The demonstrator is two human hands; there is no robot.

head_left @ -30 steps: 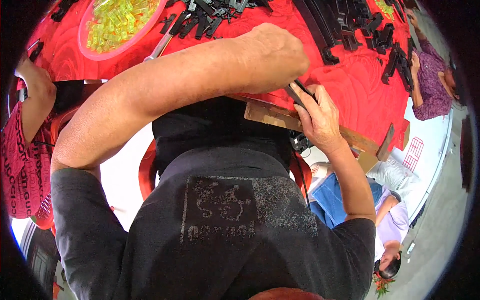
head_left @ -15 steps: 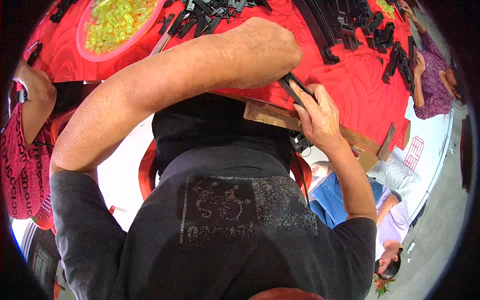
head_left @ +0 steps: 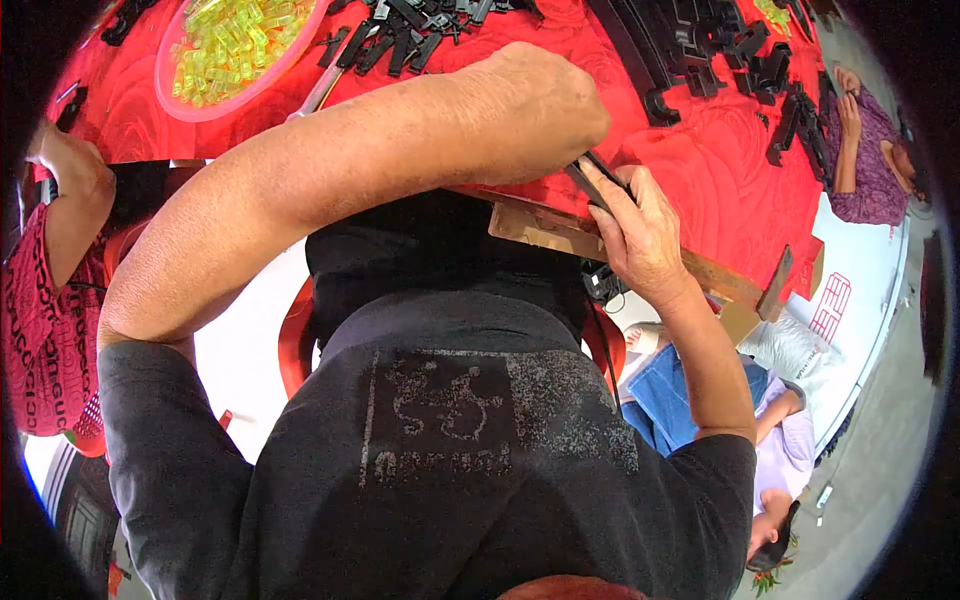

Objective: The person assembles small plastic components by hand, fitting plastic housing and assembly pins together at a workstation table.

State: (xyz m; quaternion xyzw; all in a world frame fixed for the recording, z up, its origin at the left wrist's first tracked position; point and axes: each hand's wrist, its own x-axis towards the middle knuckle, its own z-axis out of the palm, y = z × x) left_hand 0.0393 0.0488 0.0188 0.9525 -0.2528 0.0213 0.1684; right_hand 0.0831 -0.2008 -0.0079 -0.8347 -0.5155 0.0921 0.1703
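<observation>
My right hand (head_left: 640, 225) is closed on a narrow black plastic part (head_left: 588, 183) above the table's near edge, with fingers stretched along it. My left hand (head_left: 560, 105) is bent over the far end of that part. Its fingers are hidden behind the back of the hand and wrist, so its grip does not show. Beyond the left forearm lies a heap of small black plastic pieces (head_left: 400, 35). Longer black strips (head_left: 635, 60) rest past both hands on the red tablecloth (head_left: 715, 165).
A pink basin (head_left: 165, 75) of yellow-green translucent pieces (head_left: 235, 50) stands at the far left. More black parts (head_left: 795, 125) lie to the right. A wooden edge (head_left: 545, 232) runs along the table's near side. People sit at left, right and lower right.
My left wrist has shifted slightly right and down over the black part. The right hand barely moves. At the right, the co-worker in purple has brought both hands together.
</observation>
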